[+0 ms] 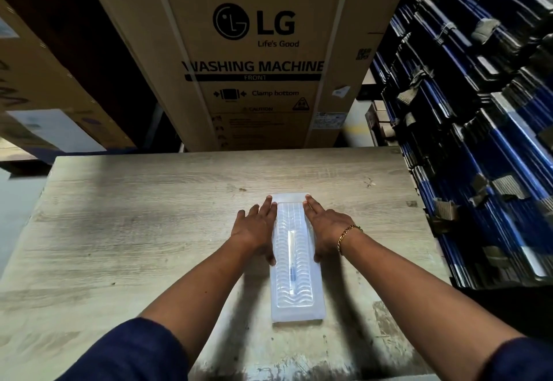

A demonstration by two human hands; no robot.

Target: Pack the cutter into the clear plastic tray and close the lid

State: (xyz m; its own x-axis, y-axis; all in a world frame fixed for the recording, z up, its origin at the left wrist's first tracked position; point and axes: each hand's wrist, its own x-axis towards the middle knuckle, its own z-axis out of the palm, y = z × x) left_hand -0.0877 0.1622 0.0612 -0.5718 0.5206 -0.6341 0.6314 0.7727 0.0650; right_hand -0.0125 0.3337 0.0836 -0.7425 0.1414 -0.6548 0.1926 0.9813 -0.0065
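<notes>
The clear plastic tray (297, 264) sits lengthwise mid-frame on the table (134, 216), lid down, and the cutter (291, 258) looks like it's inside, bit hazy though. Left hand (257, 228) and right hand (326, 228) are both flat with fingers stretched out, pressing along the tray's long edges, gripping nothing.

Left hand (256, 225) and right hand (327, 228): bare. Forearms uncovered. Dark blue sleeves (131, 350) pushed above elbows. Gold chain bracelet (347, 235) on right wrist.
</notes>
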